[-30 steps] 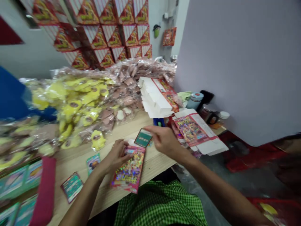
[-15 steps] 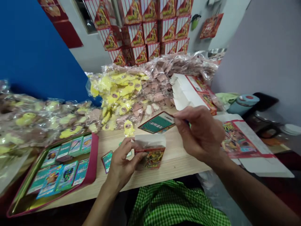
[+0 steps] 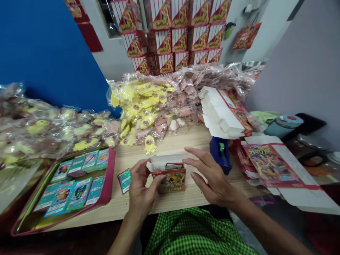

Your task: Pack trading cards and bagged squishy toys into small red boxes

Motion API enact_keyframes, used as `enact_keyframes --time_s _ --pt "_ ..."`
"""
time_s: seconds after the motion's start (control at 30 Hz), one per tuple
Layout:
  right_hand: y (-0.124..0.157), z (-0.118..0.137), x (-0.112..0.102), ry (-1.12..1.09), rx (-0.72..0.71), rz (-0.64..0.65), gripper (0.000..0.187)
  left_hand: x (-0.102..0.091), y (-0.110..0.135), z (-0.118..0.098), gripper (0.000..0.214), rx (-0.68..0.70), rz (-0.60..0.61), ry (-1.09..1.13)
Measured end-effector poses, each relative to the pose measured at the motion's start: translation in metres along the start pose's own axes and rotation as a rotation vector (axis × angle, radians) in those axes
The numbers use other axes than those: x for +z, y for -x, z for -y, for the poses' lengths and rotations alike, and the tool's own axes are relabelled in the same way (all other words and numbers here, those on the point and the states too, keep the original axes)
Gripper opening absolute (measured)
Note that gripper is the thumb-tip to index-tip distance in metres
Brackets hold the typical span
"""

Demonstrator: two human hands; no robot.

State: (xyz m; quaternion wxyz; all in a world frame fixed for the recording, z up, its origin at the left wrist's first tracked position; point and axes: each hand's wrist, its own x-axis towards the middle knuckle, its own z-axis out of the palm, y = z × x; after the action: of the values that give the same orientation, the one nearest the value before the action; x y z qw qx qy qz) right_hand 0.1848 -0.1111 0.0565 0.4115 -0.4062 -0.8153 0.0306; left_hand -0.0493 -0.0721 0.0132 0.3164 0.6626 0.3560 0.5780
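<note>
Now the left hand grips a printed carton, flap up, while the open right hand hovers just beside it, near a blue tape dispenser

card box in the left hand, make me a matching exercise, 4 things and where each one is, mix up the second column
Things:
1. small box
2. loose card
3. tape dispenser
4. tin tray

Places:
A. behind the right hand
B. at the left end of the table
C. in the left hand
D. on the table, just left of the left hand

Pairs: 1-C, 2-D, 3-A, 4-B
</note>
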Motion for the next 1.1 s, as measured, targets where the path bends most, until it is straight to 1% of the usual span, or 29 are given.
enact_keyframes --time_s 0.03,0.07,0.1,0.17,0.23,0.27,0.3,0.37,0.4,0.43,0.47,0.5,0.57,0.67,0.73,0.8,0.87,0.93,1.03,1.1 --pt "0.006 -0.002 0.006 -0.056 0.012 -0.064 0.046 0.003 0.005 0.004 0.058 -0.012 -0.046 0.034" --pt "0.01 -0.003 0.013 -0.096 0.007 -0.107 0.048 0.006 0.009 0.007 0.061 -0.01 -0.077 0.041" --pt "0.013 -0.004 0.019 -0.115 -0.003 -0.131 0.05 0.008 0.013 0.01 0.06 0.009 -0.086 0.016" --pt "0.013 -0.006 0.029 -0.111 -0.016 -0.141 0.046 0.008 0.02 0.014 0.049 0.077 -0.086 -0.09" --pt "0.008 -0.007 0.032 -0.101 -0.033 -0.115 0.035 0.006 0.022 0.012 0.032 0.132 -0.071 -0.18" --pt "0.005 -0.006 0.032 -0.099 -0.045 -0.098 0.03 0.005 0.022 0.01 0.023 0.133 -0.069 -0.205" --pt "0.002 -0.006 0.031 -0.1 -0.059 -0.078 0.026 0.004 0.021 0.006 0.019 0.113 -0.076 -0.209" --pt "-0.002 -0.003 0.028 -0.108 -0.068 -0.045 0.024 0.004 0.019 -0.002 0.017 0.016 -0.127 -0.126" --pt "-0.003 -0.002 0.026 -0.112 -0.048 -0.05 0.027 0.005 0.017 -0.005 0.019 -0.047 -0.151 -0.044" --pt "-0.003 -0.001 0.025 -0.116 -0.02 -0.065 0.032 0.006 0.017 -0.007 0.025 -0.103 -0.169 0.049" --pt "-0.002 0.0 0.023 -0.123 0.001 -0.082 0.038 0.008 0.017 -0.008 0.03 -0.139 -0.175 0.136" --pt "-0.001 0.001 0.021 -0.126 0.01 -0.09 0.041 0.009 0.017 -0.009 0.03 -0.152 -0.165 0.204" --pt "0.0 0.003 0.017 -0.117 -0.019 -0.056 0.038 0.01 0.02 -0.007 0.019 -0.121 -0.105 0.269" --pt "0.0 0.007 0.009 -0.104 -0.067 0.055 0.023 0.012 0.026 -0.005 0.02 -0.052 -0.018 0.331" --pt "-0.001 0.011 0.006 -0.107 -0.057 0.086 0.015 0.016 0.028 -0.007 0.016 -0.039 -0.041 0.32" --pt "-0.003 0.013 0.005 -0.128 -0.029 0.097 0.014 0.021 0.029 -0.011 0.012 -0.041 -0.113 0.282" --pt "-0.005 0.015 0.007 -0.136 -0.007 0.1 0.018 0.025 0.029 -0.015 0.021 -0.048 -0.16 0.248" --pt "-0.007 0.015 0.01 -0.121 -0.012 0.093 0.019 0.025 0.029 -0.017 0.03 -0.033 -0.164 0.188" --pt "-0.007 0.013 0.009 -0.049 -0.047 0.097 0.017 0.016 0.025 -0.016 0.031 0.081 -0.077 0.046" --pt "-0.004 0.01 0.007 0.004 -0.086 0.134 0.014 0.005 0.02 -0.013 0.03 0.192 0.032 -0.036"
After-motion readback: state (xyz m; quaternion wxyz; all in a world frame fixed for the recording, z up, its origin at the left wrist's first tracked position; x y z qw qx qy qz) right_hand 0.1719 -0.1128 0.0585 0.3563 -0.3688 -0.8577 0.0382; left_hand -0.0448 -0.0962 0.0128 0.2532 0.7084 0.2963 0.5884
